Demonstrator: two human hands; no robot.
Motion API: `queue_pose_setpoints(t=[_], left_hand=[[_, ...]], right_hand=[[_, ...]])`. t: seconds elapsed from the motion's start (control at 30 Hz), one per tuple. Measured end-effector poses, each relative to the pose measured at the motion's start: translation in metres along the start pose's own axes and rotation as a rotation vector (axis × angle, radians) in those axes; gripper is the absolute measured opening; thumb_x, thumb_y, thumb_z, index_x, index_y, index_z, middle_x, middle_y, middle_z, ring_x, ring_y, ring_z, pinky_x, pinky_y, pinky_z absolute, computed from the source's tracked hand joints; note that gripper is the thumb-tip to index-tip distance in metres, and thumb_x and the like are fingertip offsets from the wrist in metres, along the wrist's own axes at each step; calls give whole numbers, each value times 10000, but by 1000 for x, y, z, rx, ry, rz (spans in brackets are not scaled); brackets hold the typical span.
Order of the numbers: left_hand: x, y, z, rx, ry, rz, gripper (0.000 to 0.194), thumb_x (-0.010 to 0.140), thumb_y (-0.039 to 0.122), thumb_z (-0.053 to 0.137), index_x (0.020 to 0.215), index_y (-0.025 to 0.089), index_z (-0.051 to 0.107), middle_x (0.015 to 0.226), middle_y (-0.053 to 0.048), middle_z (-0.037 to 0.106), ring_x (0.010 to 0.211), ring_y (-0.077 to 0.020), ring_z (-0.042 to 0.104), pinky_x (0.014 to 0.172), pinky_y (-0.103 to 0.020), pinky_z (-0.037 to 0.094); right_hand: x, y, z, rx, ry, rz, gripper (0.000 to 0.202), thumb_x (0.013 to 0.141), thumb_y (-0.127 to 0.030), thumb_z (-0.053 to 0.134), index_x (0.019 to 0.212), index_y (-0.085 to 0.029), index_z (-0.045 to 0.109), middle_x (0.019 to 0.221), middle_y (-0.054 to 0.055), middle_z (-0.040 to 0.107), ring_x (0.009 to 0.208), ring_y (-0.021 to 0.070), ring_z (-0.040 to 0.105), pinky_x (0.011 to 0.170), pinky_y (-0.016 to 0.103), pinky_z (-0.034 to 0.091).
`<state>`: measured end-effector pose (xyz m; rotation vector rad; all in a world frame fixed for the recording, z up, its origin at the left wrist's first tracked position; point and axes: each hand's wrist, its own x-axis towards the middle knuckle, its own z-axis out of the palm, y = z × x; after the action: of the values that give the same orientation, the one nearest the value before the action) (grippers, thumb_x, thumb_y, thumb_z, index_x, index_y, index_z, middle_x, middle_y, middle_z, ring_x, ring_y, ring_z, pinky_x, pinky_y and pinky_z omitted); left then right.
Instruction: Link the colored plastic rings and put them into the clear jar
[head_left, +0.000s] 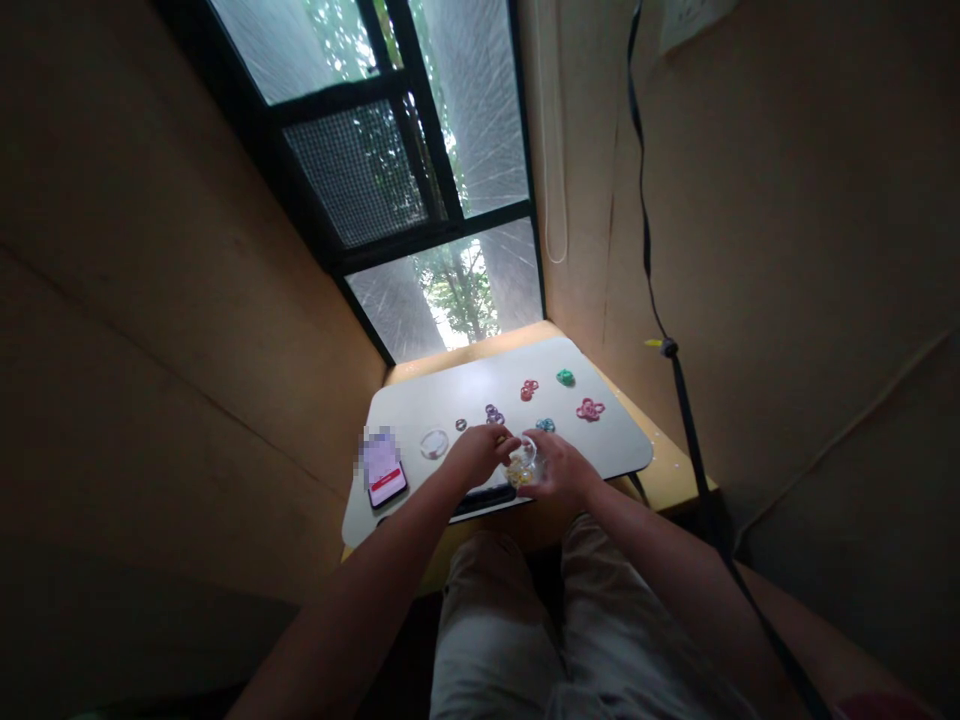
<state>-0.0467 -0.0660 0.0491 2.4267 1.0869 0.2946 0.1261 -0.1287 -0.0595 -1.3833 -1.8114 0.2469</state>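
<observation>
My right hand (561,468) is wrapped around a small clear container (529,452), tilted toward my left hand over the front of the board. Small yellowish pieces (517,474) lie inside it. Close by the container's mouth, my left hand (478,452) has its fingers pinched together; what they hold, if anything, is too small to name. Just beyond the hands sit a cluster of purple rings (494,413) and a cluster of teal rings (545,425). A single dark ring (461,425) lies left of the purple ones.
Red rings (529,389), a green cluster (565,377) and pink rings (591,409) lie farther back on the white board (480,380). To the left are a round clear lid-like piece (434,444) and a phone (388,485). A black strap (686,420) hangs at right.
</observation>
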Motion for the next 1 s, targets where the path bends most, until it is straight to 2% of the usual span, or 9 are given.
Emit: queue_pose_setpoints(t=[0.17,0.33,0.57,0.77,0.9,1.0], left_hand=[[0,1,-1,7,7,12,336,886,428,484,855,189,718,734,-16,725,696,-161,644,649,-251,432],[0,3,-3,-37,-6,46,287,885,362,495,975,223,730,850,5,749,786,-156,663,727,-243,455],[2,4,-1,-99,-4,19,349,889,387,472,1063,207,714,919,-21,748,703,-145,639,693,-241,475],[4,4,0,-151,6,18,387,899,371,430,1118,169,677,896,-32,740,666,-141,623,692,-260,481],[2,2,-4,-129,85,12,402,910,366,373,1008,168,708,904,-47,727,828,-183,643,791,-293,477],[-1,-2,-5,-143,126,1,392,897,329,359,950,180,718,999,-46,716,976,-202,624,908,-317,453]], right_hand=[[0,2,2,-8,-8,-5,910,525,-518,828,1282,-177,455,1154,141,600,1020,307,583,896,453,478],[0,5,3,1,1,-22,909,526,-512,828,1288,-192,449,1138,122,608,1014,298,587,890,442,480],[1,4,2,6,-3,-10,887,523,-513,827,1266,-188,466,1122,122,613,1019,295,587,888,435,482],[1,4,2,9,-6,-19,888,541,-521,821,1279,-188,457,1171,136,593,1032,300,580,911,452,473],[1,5,3,4,-9,-18,902,535,-532,820,1281,-180,454,1170,140,594,1032,305,578,914,457,474],[1,5,4,1,-9,-20,907,530,-537,820,1279,-175,459,1162,140,598,1034,307,579,914,456,473]])
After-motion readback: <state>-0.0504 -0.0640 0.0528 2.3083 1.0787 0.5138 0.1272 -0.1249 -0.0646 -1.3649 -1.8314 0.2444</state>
